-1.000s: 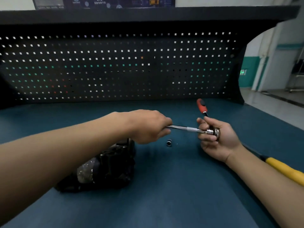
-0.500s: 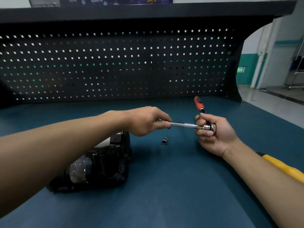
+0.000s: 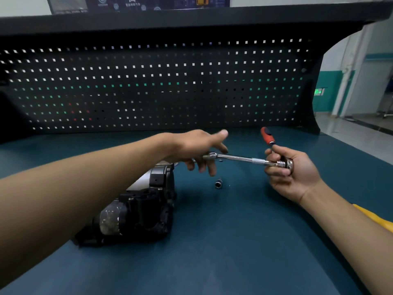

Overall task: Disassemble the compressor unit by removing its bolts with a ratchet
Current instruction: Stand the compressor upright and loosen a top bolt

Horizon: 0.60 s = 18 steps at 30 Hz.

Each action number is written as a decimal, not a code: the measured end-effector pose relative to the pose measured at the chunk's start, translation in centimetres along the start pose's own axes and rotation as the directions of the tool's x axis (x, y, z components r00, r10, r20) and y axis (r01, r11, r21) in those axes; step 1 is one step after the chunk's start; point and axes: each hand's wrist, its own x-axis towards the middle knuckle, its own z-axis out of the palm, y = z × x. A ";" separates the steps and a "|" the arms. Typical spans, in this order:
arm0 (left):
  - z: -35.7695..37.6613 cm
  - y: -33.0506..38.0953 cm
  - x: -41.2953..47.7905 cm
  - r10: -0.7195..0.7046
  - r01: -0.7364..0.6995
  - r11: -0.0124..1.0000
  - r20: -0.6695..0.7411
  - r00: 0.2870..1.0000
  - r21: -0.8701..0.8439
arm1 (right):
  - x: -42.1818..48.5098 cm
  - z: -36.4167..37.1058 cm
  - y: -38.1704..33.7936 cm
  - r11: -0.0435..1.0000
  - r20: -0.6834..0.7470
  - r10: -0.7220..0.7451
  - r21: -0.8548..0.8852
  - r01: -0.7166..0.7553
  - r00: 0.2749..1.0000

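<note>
Left hand [image 3: 198, 149]: reaches across from the left, held above the bench, slack rather than clenched, thumb straight and pointing right, fingers hanging loosely downward and blurred; the free end of the extension bar [image 3: 238, 157] lies against those fingers, and no firm grip on it shows. Right hand [image 3: 291, 173]: palm turned up, fingers curled round the chrome head of the ratchet [image 3: 288, 163], thumb pressed at the base of its handle. Ratchet handle: red grip [image 3: 265, 135], rising up and slightly left from the right fist, clear of the bench. Extension bar: chrome, knurled band near the ratchet end, seated in the ratchet head and running left, almost level, between the two hands. Compressor unit [image 3: 138, 211]: black housing with a silver-grey cylinder section, lying on its side on the bench top [image 3: 234, 241], below and partly hidden by the left forearm, near left of centre, touched by neither hand. Socket [image 3: 218, 184]: small, dark, loose on the bench, lying beneath the extension bar, between the compressor unit and the right hand. Yellow handle [image 3: 375, 218]: partly visible at the right edge behind the right forearm; tool type cannot be told. Pegboard [image 3: 161, 86]: black, perforated, upright along the back of the bench.
</note>
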 end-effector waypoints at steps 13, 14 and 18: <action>-1.4 -1.7 -1.5 -0.006 0.107 0.917 0.255 0.967 -0.384 | 0.2 0.1 -0.1 0.999 0.048 0.027 0.015 -0.028 0.998; -1.2 -1.7 -1.5 -0.019 0.100 0.931 0.228 0.974 -0.351 | 0.2 0.2 -0.1 0.999 0.043 0.028 0.017 -0.029 0.999; 0.4 -0.8 -1.4 0.120 -0.118 0.981 -0.003 0.993 0.157 | 0.2 0.7 0.4 1.000 0.020 0.023 0.002 -0.023 1.000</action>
